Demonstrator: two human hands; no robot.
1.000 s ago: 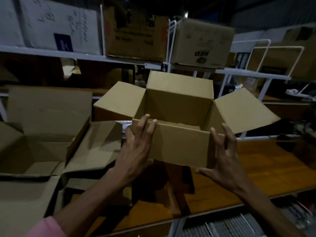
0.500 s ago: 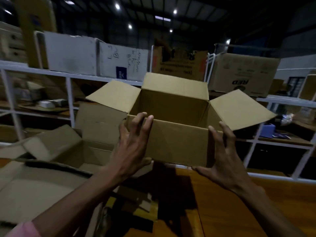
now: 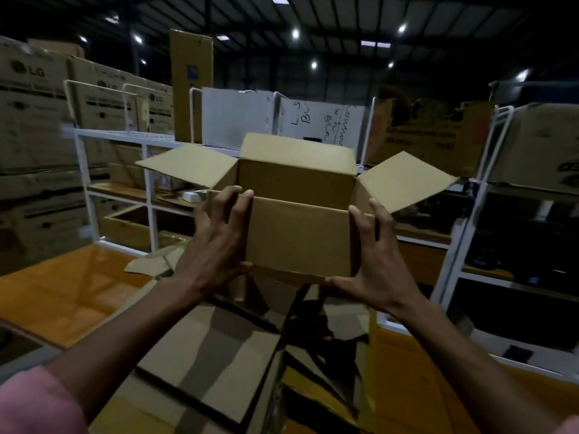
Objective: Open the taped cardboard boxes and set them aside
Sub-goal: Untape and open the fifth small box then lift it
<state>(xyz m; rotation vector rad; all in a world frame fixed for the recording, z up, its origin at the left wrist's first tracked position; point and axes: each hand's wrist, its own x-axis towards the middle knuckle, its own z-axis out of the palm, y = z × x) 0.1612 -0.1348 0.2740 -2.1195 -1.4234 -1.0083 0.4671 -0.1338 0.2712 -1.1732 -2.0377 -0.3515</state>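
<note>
Hands grip an open cardboard box from either side and hold it up in the air at chest height. The left hand clasps the near left corner, fingers curled over the top edge and thumb tucked under the bottom. The right hand clasps the near right corner, fingers spread up the side wall and thumb under the base. All four top flaps stand open, the side ones splayed out left and right, the far one upright. A pink sleeve shows on the left arm. Below the box lie other opened boxes on an orange floor. Behind it runs a white metal shelf stacked with cartons, and more printed cartons are piled at the far left.
</note>
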